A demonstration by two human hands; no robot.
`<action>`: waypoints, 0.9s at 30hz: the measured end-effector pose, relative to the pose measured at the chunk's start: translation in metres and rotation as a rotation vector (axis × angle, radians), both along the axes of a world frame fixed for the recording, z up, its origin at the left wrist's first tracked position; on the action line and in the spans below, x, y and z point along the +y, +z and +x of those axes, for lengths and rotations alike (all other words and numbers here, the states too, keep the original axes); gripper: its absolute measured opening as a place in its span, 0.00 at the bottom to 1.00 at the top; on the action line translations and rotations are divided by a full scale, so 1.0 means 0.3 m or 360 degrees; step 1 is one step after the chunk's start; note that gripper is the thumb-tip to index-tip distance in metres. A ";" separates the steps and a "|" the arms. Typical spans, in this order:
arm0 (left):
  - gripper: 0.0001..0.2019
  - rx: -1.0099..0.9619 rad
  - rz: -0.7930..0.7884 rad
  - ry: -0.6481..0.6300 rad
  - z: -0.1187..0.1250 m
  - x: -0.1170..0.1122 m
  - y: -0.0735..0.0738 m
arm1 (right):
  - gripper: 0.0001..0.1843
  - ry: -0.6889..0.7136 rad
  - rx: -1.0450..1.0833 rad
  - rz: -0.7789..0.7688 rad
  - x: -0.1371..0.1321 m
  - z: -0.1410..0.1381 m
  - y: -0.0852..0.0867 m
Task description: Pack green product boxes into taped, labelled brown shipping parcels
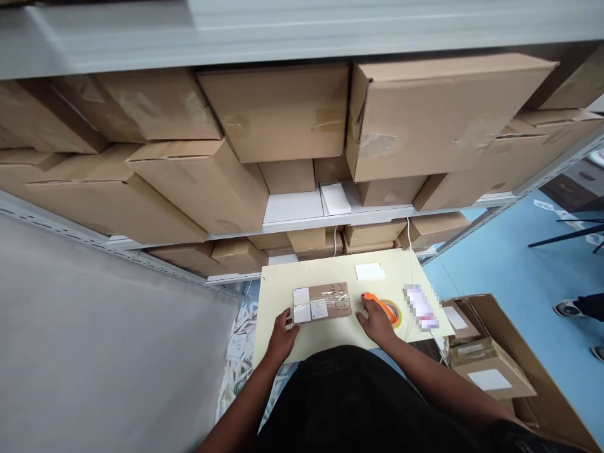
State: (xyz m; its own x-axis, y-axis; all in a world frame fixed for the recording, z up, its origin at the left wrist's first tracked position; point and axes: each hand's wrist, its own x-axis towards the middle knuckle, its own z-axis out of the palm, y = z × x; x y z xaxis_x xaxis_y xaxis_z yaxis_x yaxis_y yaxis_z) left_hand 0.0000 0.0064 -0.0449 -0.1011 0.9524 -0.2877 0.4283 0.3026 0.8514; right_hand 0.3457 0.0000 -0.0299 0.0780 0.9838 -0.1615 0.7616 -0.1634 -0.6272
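A small brown cardboard box [336, 298] lies flat on the pale yellow table [278, 277]. Clear tape runs across its top, over white labels at the left end. My left hand [282, 340] is at the box's lower left corner, thumb and fingers apart; whether the fingertips touch the cardboard is hard to tell. To the right of the box, my right hand [376, 322] has its fingers around the handle of an orange tape dispenser [387, 308]. The dispenser carries a yellowish tape roll [397, 319] and rests on the tabletop.
White paper [370, 271] lies behind the dispenser, and a blurred-out object [421, 307] sits to the right. Shelves of cardboard boxes [283, 113] rise beyond the table. A large open carton [533, 352] holding parcels stands at right. Paper scraps [241, 340] cover the floor at left. Another person's shoe [567, 308] shows far right.
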 end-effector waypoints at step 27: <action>0.20 0.0190 0.0049 -0.0112 -0.165 -0.145 -0.075 | 0.17 0.0871 -0.0525 0.1083 0.784 -0.345 0.908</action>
